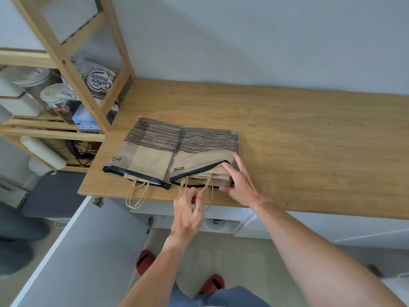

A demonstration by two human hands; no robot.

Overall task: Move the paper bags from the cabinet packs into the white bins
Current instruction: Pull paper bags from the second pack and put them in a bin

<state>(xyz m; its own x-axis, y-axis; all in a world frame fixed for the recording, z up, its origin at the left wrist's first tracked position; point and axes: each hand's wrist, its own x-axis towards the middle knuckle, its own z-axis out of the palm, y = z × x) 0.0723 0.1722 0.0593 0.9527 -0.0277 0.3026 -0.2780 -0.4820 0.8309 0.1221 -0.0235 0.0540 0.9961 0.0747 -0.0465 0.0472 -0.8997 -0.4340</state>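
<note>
Desk (287,134): wood top, carries both packs at its near-left edge, mouths facing the person so the bags can be drawn straight out toward the body.

Shelf unit (73,69) far left, jars and boxes on it. No white bins in view.

Left pack (141,151): flat, plastic sleeve mostly closed, its twine handles dangling over the desk edge. Untouched.

Right pack (205,149): just beside the left one, mouth lifted open at the near-right corner. Paper bags (212,176) are stacked inside, edges showing at the opening, so they are still in the pack.

Right hand (240,185): loose and spread, fingers flat against the pack's near-right corner, thumb at the stack's near edge. Looks like it's bracing the sleeve, not grasping.

Left hand (188,209): curled tight, pinching the twine handles (208,187) of the right pack's bags at the desk edge. Likely set up to pull the stack out.
</note>
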